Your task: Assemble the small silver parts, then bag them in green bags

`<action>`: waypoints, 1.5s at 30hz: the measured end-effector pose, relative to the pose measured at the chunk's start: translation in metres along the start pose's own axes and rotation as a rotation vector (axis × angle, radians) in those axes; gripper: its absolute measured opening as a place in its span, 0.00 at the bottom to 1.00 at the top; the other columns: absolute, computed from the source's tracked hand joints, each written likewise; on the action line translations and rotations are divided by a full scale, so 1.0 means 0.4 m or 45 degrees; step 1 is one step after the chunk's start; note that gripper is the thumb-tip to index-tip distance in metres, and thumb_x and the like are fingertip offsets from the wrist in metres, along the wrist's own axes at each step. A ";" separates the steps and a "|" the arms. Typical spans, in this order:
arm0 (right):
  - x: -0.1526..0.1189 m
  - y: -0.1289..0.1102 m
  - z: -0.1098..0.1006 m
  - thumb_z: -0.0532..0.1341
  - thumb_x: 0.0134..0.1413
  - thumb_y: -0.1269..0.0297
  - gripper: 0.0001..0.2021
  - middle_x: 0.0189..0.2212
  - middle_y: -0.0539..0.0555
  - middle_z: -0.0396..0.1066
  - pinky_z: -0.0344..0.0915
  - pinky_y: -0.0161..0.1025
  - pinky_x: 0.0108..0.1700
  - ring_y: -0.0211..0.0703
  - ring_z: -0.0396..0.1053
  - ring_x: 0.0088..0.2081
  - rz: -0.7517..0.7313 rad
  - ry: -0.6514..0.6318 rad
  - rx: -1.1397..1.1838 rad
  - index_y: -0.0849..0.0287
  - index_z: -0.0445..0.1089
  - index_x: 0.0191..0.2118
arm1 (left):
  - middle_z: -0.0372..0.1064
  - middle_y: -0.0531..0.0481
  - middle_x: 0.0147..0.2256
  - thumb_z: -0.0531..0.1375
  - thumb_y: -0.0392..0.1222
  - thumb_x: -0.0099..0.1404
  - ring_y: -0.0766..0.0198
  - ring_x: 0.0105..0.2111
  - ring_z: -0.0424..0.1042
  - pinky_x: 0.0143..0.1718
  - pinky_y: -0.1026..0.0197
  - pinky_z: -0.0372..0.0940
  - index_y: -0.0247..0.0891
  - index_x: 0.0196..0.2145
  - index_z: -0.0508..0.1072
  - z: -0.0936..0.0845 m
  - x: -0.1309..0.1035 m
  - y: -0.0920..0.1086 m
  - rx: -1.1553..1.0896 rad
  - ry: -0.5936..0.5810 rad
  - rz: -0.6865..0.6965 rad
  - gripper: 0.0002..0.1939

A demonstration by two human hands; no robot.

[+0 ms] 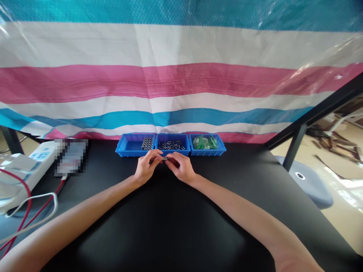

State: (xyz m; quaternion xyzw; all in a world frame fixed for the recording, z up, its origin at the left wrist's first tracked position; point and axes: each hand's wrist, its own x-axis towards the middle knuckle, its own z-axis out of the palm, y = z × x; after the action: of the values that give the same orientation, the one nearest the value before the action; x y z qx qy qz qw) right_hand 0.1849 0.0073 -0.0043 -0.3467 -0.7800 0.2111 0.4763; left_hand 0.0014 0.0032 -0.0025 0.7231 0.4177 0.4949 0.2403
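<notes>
My left hand (147, 167) and my right hand (181, 167) meet over the black table, just in front of the blue bins. Both are closed, fingertips pinching a small silvery metal piece (165, 159) with a dark end between them. Its exact kind is too small to make out, and the fingers cover part of it. Behind my left hand, the left blue bin (129, 151) holds rows of small round metal sleeves (147, 143). Dark, thin metal pins or screws (171, 145) lie loosely in the middle bin (181, 153). Green pieces (204, 142) fill the right bin (208, 152).
A striped plastic sheet (181, 79) hangs behind the bins. On the left are a white power strip (36, 160), red and white cables (53, 194) and a blurred-out device (72, 156). A black frame bar (314, 117) and a grey stool (309, 181) stand at the right.
</notes>
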 end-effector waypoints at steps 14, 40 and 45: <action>0.005 -0.006 -0.012 0.54 0.64 0.64 0.08 0.31 0.53 0.71 0.64 0.37 0.37 0.41 0.69 0.33 0.084 -0.016 0.042 0.59 0.69 0.39 | 0.74 0.50 0.35 0.61 0.44 0.65 0.70 0.24 0.65 0.32 0.66 0.66 0.39 0.40 0.75 -0.004 0.014 0.013 0.218 0.025 0.189 0.08; -0.004 -0.001 -0.008 0.56 0.63 0.65 0.11 0.30 0.52 0.71 0.67 0.36 0.32 0.36 0.66 0.26 0.079 0.011 0.054 0.58 0.70 0.48 | 0.73 0.53 0.29 0.57 0.43 0.67 0.70 0.25 0.73 0.33 0.67 0.69 0.39 0.46 0.72 0.001 0.002 -0.003 0.021 0.018 0.001 0.11; -0.004 0.005 0.000 0.58 0.62 0.64 0.10 0.29 0.52 0.69 0.67 0.36 0.31 0.37 0.65 0.26 0.010 -0.011 0.016 0.57 0.71 0.46 | 0.74 0.52 0.29 0.57 0.45 0.67 0.68 0.27 0.74 0.31 0.68 0.69 0.38 0.44 0.71 0.000 0.001 -0.002 -0.004 -0.010 0.014 0.11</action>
State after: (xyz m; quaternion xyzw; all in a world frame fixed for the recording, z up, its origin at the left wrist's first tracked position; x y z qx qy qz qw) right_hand 0.1862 0.0072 -0.0064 -0.3458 -0.7793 0.2192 0.4743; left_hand 0.0010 0.0038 -0.0029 0.7267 0.4121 0.4942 0.2404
